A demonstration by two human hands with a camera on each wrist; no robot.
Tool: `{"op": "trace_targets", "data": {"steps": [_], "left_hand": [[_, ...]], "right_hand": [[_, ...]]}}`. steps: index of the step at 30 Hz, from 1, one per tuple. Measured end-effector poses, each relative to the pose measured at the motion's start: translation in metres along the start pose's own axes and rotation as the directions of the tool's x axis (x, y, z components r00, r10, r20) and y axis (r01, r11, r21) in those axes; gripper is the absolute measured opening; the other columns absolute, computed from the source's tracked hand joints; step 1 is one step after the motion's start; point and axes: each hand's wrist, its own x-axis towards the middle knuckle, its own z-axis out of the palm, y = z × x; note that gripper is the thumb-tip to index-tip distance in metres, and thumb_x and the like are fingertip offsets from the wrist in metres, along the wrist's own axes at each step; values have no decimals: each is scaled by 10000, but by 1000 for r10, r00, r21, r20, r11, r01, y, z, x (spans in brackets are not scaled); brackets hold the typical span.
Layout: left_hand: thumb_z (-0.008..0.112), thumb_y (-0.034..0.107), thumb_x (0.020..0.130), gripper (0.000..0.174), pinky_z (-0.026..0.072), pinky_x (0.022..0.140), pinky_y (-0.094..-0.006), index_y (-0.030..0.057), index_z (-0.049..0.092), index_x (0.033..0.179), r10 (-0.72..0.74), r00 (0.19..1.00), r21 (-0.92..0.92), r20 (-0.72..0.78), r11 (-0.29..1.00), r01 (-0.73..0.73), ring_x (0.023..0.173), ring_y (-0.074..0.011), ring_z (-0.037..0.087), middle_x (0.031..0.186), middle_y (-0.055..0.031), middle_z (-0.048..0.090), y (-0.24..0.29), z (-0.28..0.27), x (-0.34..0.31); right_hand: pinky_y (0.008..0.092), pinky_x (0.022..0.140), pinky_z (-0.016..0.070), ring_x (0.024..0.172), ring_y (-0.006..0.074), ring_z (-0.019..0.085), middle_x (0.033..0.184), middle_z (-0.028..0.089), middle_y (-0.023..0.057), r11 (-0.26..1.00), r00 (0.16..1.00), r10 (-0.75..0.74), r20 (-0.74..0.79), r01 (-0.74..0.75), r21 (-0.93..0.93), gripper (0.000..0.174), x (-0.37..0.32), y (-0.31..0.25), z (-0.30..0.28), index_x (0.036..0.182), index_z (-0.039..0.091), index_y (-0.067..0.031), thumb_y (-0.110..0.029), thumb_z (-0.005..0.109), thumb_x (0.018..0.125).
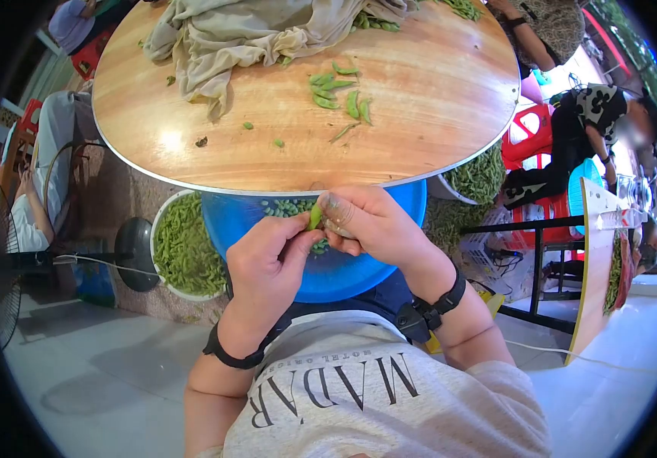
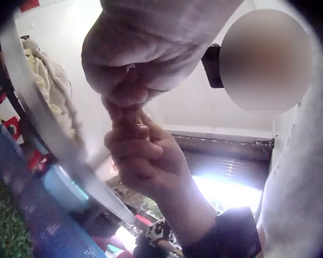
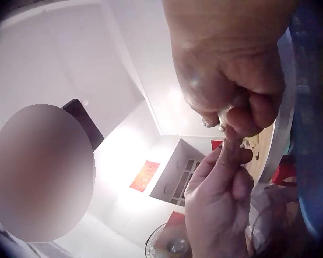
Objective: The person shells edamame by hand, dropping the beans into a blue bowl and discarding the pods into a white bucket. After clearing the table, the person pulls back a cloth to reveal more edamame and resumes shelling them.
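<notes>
Above a blue basin (image 1: 344,284) with loose green beans (image 1: 289,207) in it, both hands meet at one green pod (image 1: 315,216). The left hand (image 1: 266,263) pinches the pod between thumb and forefinger. On the pod's other side the right hand (image 1: 374,226) grips it, its thumb near the upper end and its other fingers curled. In the left wrist view the left hand (image 2: 142,51) and right hand (image 2: 151,161) touch at the fingertips; the pod is hidden there. The right wrist view shows the right hand (image 3: 231,86) above the left hand (image 3: 218,199).
A round wooden table (image 1: 283,153) stands just beyond the basin, bearing several pods (image 1: 325,91) and a crumpled cloth (image 1: 229,46). Tubs of pods stand to the left (image 1: 187,248) and right (image 1: 477,177). Other people sit around; a fan (image 1: 4,259) is at far left.
</notes>
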Motion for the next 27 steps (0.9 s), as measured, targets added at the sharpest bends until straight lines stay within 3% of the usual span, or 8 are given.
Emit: {"op": "trace_targets", "data": {"steps": [5,7,11,14,20,23,25,27], "left_hand": [[672,-11,699,141,441,496,-270,-2,616,828,74,997,42,0,996,-74,555,-197,568,670,-107,591,2,-4,0],[672,-12,697,145,440,496,-273,-1,611,828,31,1000,10,-5,999,-31,557,-198,568,670,-108,590,0,-4,-3],[669,-20,693,147,436,492,-279,1,599,821,0,1000,-8,-12,1000,0,551,-205,561,665,-109,582,-4,-5,-6],[630,-56,741,102,382,390,-199,-29,600,834,56,998,29,7,998,-57,454,-71,508,647,-58,573,-8,-6,-5],[629,-61,740,107,396,403,-204,-26,604,838,104,995,64,-7,993,-103,461,-80,511,651,-58,575,-5,-5,-4],[617,-49,757,92,412,417,-201,-33,605,846,18,1000,-32,-8,999,-18,470,-91,522,657,-64,578,-7,-3,-9],[589,-23,786,65,400,405,-196,-38,600,849,-191,982,-266,11,946,187,458,-92,514,665,-74,582,-5,0,-11],[575,9,805,70,380,393,-189,-36,597,853,-382,920,-474,83,797,374,447,-90,505,671,-81,588,-6,1,-12]], "right_hand": [[177,417,324,454,36,407,588,498,-2,999,1000,3,-3,-3,-37,323,1,-1,4,768,545,-31,-301,449,915],[174,425,312,463,35,404,595,493,4,994,1000,-8,-28,5,-108,332,3,3,7,782,539,-17,-303,441,919],[177,421,314,463,38,405,586,492,-1,999,999,17,-31,-19,-48,323,3,2,10,768,536,-25,-300,450,914],[181,413,324,456,40,405,579,493,-7,999,999,41,25,-41,2,318,5,-3,5,754,537,-39,-305,460,909],[180,418,310,454,40,396,571,483,-4,998,999,17,-36,-20,-63,307,7,5,10,752,529,-28,-275,449,915],[192,421,329,463,42,404,567,485,-6,996,997,-31,-71,24,-89,290,5,9,13,741,530,-33,-258,461,911],[210,427,347,482,52,425,572,489,-3,996,996,-37,-82,30,-86,271,4,9,14,739,528,-23,-232,477,904],[240,441,372,498,93,463,576,502,21,971,978,-157,-140,126,-204,242,3,11,19,744,525,-12,-206,507,887]]}}
